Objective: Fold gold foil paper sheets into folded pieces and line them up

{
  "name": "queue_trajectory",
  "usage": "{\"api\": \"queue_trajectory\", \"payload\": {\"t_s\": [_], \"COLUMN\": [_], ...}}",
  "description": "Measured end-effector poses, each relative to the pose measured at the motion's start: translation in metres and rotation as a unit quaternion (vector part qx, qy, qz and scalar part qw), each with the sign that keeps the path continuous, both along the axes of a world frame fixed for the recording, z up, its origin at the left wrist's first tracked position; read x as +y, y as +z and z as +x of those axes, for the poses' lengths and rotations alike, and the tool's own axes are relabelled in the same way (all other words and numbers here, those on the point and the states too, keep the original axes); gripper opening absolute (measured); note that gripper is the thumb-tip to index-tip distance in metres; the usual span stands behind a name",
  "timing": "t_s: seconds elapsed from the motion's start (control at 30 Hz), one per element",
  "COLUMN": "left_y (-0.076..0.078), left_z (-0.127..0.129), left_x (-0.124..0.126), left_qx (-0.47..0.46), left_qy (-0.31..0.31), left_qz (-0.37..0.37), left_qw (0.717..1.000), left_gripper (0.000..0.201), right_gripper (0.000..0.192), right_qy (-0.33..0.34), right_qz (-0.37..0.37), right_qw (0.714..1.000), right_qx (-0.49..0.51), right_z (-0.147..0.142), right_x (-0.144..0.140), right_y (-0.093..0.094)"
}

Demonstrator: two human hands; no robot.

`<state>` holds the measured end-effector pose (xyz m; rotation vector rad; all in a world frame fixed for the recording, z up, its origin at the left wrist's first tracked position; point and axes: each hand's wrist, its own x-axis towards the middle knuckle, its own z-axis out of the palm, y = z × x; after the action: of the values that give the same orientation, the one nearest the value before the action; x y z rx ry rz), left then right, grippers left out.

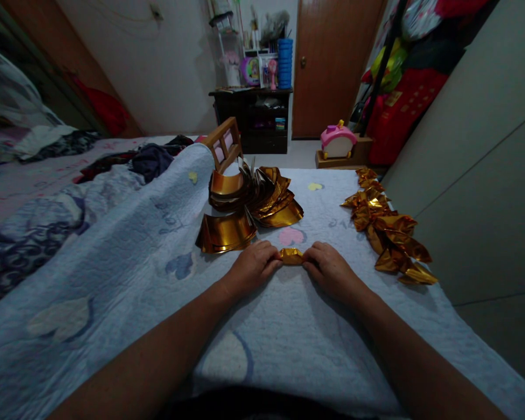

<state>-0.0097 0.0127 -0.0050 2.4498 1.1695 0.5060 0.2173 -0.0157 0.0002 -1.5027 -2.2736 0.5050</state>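
A narrow piece of folded gold foil paper lies level just above or on the quilt, stretched between my two hands. Its left end is pinched in the closed fingers of my left hand. The opposite end sits between the thumb and fingers of my right hand. Beyond my left hand is a fanned stack of gold foil sheets, curled and shiny. To the right, a row of folded gold foil pieces with pointed ends runs along the edge.
A pale blue quilt with heart patterns covers the surface. A wooden frame stands behind the foil stack. Crumpled bedding lies at left; a pale cabinet borders the right. Farther back are a dark shelf and a pink toy.
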Motion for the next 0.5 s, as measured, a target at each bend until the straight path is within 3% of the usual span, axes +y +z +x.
{"api": "queue_trajectory", "payload": {"t_s": [0.5], "left_y": [0.003], "left_z": [0.010], "left_x": [-0.004], "left_qx": [0.107], "left_qy": [0.062], "left_qz": [0.039], "left_qw": [0.992], "left_gripper": [0.024], "right_gripper": [0.022], "right_qy": [-0.071], "right_qz": [-0.009], "right_qw": [0.991], "right_qx": [-0.114], "right_z": [-0.008], "right_x": [0.005], "right_y": [0.001]}}
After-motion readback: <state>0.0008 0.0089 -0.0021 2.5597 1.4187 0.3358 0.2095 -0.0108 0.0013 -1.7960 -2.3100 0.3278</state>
